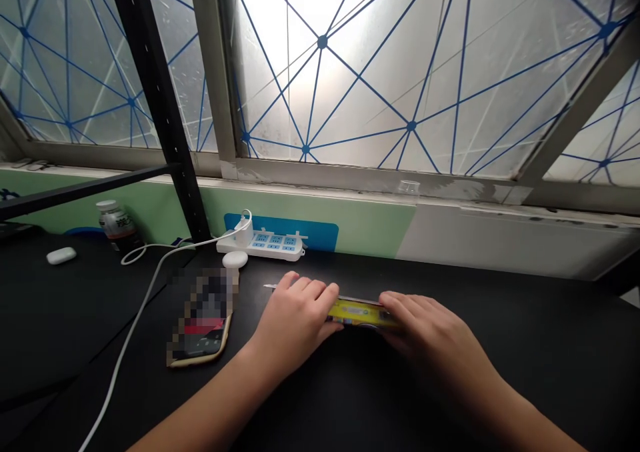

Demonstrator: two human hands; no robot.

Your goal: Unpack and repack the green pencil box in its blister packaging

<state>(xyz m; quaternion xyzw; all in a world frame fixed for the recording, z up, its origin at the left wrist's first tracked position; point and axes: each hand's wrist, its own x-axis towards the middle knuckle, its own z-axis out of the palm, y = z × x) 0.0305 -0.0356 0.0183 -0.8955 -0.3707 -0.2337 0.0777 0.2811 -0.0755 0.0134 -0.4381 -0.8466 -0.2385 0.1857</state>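
Observation:
Both of my hands meet over the black desk around a narrow, flat yellow package [361,312] with small print along its side. My left hand [299,309] grips its left part, fingers curled over the top and thumb underneath. A thin pale tip [270,286] sticks out past the left knuckles; what it belongs to is hidden. On the package's right end, my right hand [425,319] is closed, its fingers lying along the top edge. The package's two ends are covered by my hands.
Left of my hands lies a phone [205,325] with a partly blurred screen. Behind it are a round white object [235,259] and a white power strip [273,244] with a plugged-in charger. A white cable [131,335] crosses the desk. A bottle [119,225] and black metal post [160,92] stand farther left.

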